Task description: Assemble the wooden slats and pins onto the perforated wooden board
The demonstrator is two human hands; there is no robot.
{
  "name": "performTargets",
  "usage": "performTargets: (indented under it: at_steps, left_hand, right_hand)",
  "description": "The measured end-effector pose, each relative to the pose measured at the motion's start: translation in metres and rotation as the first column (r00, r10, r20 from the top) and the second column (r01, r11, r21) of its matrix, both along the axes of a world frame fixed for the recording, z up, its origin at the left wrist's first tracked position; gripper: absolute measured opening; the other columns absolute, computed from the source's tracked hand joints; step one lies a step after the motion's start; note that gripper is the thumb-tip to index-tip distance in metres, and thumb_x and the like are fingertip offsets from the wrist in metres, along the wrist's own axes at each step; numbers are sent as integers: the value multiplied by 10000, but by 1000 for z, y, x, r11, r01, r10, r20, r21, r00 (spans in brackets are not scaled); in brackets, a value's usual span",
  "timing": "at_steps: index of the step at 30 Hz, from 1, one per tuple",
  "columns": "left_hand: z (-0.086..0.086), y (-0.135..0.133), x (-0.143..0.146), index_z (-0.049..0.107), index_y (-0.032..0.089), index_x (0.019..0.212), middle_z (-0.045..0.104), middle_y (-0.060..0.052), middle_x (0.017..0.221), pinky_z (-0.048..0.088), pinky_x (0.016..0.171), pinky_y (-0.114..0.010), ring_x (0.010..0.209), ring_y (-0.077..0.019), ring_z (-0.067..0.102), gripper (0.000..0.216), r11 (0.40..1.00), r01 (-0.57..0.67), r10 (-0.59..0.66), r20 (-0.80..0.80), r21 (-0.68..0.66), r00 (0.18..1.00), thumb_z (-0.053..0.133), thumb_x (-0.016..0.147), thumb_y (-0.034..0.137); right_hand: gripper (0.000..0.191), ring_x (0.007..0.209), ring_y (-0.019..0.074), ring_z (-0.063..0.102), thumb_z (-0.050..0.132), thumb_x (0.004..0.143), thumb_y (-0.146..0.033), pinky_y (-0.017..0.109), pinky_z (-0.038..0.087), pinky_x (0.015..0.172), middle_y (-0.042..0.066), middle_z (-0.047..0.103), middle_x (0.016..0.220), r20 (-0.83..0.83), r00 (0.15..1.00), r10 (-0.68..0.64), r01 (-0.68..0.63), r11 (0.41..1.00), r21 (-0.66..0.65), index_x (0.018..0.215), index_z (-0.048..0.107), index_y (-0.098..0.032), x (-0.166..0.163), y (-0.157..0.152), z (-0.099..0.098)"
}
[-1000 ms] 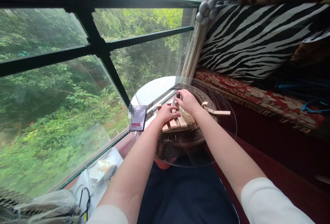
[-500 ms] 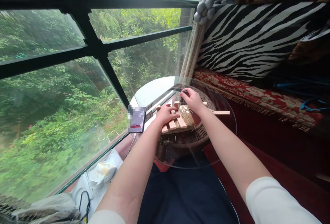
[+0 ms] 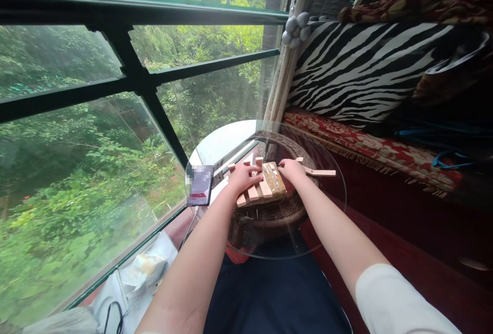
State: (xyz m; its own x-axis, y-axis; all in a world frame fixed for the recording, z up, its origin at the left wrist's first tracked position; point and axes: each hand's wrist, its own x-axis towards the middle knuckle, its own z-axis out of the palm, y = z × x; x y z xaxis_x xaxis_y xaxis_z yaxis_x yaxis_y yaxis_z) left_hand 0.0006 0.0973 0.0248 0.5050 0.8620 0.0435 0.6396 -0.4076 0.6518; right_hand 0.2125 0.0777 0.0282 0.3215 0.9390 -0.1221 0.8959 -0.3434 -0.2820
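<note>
A small frame of light wooden slats (image 3: 257, 189) lies on a round glass table top (image 3: 327, 205), with a clear bag of small parts (image 3: 275, 180) on its right side. My left hand (image 3: 242, 177) rests on the slats, its fingers curled down over them. My right hand (image 3: 291, 169) is at the bag's right edge with its fingers closed; what they pinch is hidden. A loose wooden strip (image 3: 321, 172) lies just right of that hand.
A phone (image 3: 199, 185) on a cable stands at the table's left edge by the window. A wicker base (image 3: 265, 218) sits under the glass. A red patterned bench (image 3: 370, 146) with a zebra cushion (image 3: 358, 72) runs along the right. Bags (image 3: 144, 267) lie on the floor at left.
My right hand has come down from the far end of the frame to the bag's right edge. The small dark object it held a second ago is no longer visible. The left hand stays.
</note>
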Motion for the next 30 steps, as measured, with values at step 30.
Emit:
performTargets:
  at_steps: [30]
  left_hand:
    - [2, 2, -3, 471, 156, 530, 446, 30, 550, 298, 517, -233, 556, -100, 418, 143, 995, 77, -71, 102, -59, 992, 546, 645, 194]
  right_hand:
    - [185, 741, 170, 627, 549, 812, -309, 255, 430, 692, 34, 708, 800, -159, 940, 302, -241, 917, 317, 852, 691, -196, -31, -47, 44]
